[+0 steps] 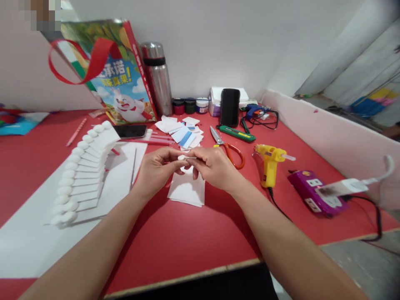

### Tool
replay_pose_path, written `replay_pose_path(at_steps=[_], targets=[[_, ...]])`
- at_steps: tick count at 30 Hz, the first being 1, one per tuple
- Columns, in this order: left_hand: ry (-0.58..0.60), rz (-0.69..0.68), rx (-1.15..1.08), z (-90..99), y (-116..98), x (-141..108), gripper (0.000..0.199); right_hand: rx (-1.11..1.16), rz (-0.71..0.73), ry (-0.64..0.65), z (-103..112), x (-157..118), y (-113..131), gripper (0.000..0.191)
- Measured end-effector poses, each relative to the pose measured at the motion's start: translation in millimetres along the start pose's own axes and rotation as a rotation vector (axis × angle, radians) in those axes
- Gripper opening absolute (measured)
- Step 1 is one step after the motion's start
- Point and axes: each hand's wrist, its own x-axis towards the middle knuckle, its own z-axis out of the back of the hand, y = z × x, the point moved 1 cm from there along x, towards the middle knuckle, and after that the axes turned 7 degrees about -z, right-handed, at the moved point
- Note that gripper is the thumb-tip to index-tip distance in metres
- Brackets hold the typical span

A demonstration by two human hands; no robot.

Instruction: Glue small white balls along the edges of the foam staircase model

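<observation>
My left hand (159, 170) and my right hand (214, 166) meet at the middle of the table, fingertips together. Pinched between them is a small white piece (181, 158), mostly covered by the fingers, so its full shape is hidden. Both hands are closed on it. Just below them lies a small stack of white paper sheets (186, 191) on the red tabletop. To the left of my left hand stands a curved, stepped white model (90, 171) with round white discs (69, 174) along its outer edge, resting on a large white sheet (28, 237).
Scissors (229, 152), a green utility knife (237, 133) and white card scraps (183, 132) lie beyond my hands. A yellow glue gun (270, 164) and purple power strip (318, 191) are at right. Behind stand a steel flask (161, 83), gift bag (121, 87) and paint jars (190, 106).
</observation>
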Motion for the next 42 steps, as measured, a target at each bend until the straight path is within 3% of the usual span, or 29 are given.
replay_pose_path(at_steps=[7, 14, 19, 26, 29, 35, 42], targets=[[0.02, 0.001, 0.087, -1.6, 3, -3, 0.019, 0.09, -0.069, 0.02, 0, 1, -3, 0.018], [0.168, -0.008, 0.11, 0.6, 6, -5, 0.03, 0.153, -0.156, -0.016, 1, 4, -4, 0.018], [0.13, 0.035, 0.151, 0.5, 8, -3, 0.028, 0.288, -0.285, 0.003, 7, 5, -3, 0.024], [0.128, 0.191, -0.152, -3.3, 12, -1, 0.032, 0.059, -0.155, -0.121, 5, 5, -7, 0.01], [0.082, 0.222, -0.186, -4.7, 10, -1, 0.031, -0.024, -0.095, -0.164, 1, 3, -4, 0.01], [0.038, 0.19, -0.143, -4.5, 11, 0, 0.028, -0.146, -0.019, -0.156, -4, 1, 3, 0.013], [0.062, 0.055, -0.009, -1.9, 4, -2, 0.018, -0.073, 0.011, -0.115, 0, -1, 3, 0.012]])
